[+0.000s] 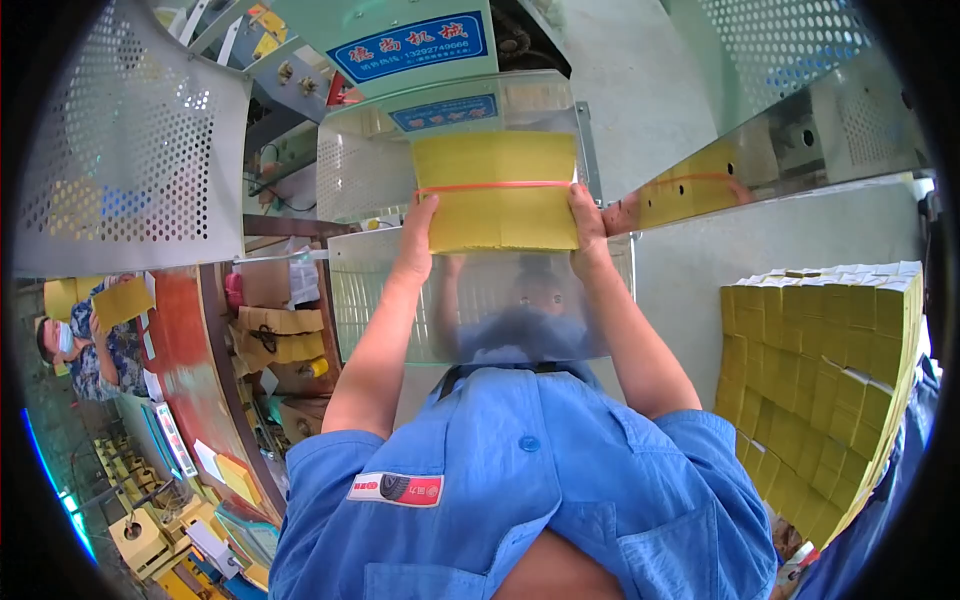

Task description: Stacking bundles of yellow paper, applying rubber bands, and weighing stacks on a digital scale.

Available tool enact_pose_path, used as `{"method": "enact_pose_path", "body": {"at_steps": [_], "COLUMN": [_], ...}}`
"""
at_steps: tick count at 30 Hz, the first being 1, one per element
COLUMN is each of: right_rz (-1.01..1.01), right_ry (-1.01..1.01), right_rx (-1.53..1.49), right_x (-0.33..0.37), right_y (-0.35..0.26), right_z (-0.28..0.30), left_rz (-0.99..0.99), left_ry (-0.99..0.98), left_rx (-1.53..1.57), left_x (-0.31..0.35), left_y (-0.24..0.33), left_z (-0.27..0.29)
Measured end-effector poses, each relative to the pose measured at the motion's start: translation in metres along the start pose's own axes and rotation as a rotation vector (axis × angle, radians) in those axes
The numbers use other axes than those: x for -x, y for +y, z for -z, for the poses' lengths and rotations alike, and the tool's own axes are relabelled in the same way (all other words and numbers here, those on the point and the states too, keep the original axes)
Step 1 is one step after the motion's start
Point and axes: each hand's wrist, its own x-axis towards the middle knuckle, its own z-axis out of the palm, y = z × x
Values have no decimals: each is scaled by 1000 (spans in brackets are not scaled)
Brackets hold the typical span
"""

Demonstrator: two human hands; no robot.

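Observation:
A thick bundle of yellow paper sheets (500, 215), with a red band across its middle, lies on a shiny metal tray (480, 320) in front of me. My left hand (418, 232) grips its left side, thumb near the band. On the opposite side my right hand (589, 222) presses against the bundle, fingers mostly hidden behind the edge. Beyond the bundle a clear plastic guard (365, 150) leans against the pale green machine (390, 20).
Perforated metal panels (130, 150) flank the machine, and a polished metal rail (770, 150) runs off to the right. Stacked yellow paper bundles (810, 370) stand at the right. At the left, a co-worker (110, 345) holds a yellow sheet behind a reddish table (185, 350).

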Motion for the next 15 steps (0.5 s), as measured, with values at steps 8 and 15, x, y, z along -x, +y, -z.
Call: {"method": "enact_pose_path", "body": {"at_steps": [8, 15], "right_rz": [63, 306], "right_ry": [-99, 218], "right_rx": [162, 881], "right_x": [51, 125], "right_y": [19, 13], "right_z": [-7, -15], "left_rz": [-21, 280], "left_ry": [22, -25], "left_rx": [-404, -905], "left_x": [72, 117], "left_y": [11, 37], "left_z": [37, 105]}}
